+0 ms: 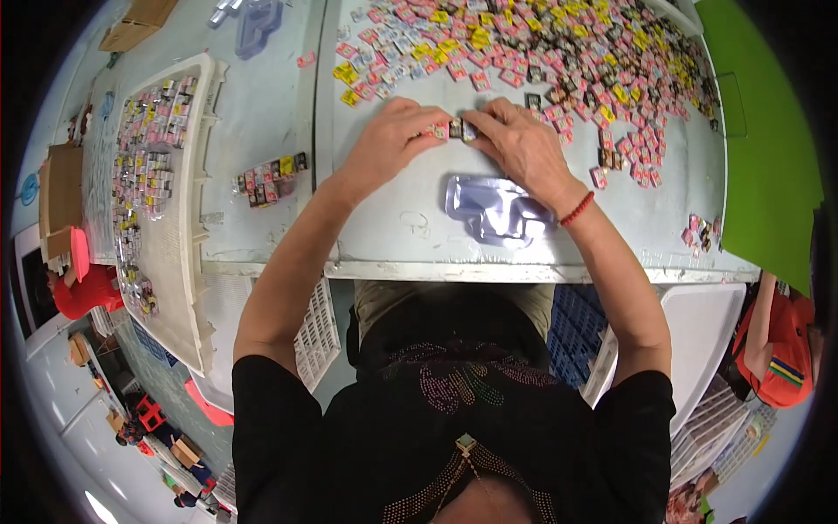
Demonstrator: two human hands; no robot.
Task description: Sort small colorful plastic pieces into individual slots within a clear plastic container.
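My left hand [393,144] and my right hand [525,147] meet over the table, each closed with fingertips pinching one end of a short row of small printed boxes [456,129]. Pink and black pieces show in the row; the fingers hide part of it. Just below my right hand lies a clear moulded plastic tray [463,196] with shaped hollows, and light glares off it. Beyond both hands spreads a wide heap of loose small boxes [559,65] in pink, black, yellow and white.
Left of the table seam sits a clear tray filled with small boxes [271,181]. Further left, a large white plastic tray [179,279] carries several filled packs. Clear empty trays [259,26] lie at the back left. Two people in red [87,293] work at the sides.
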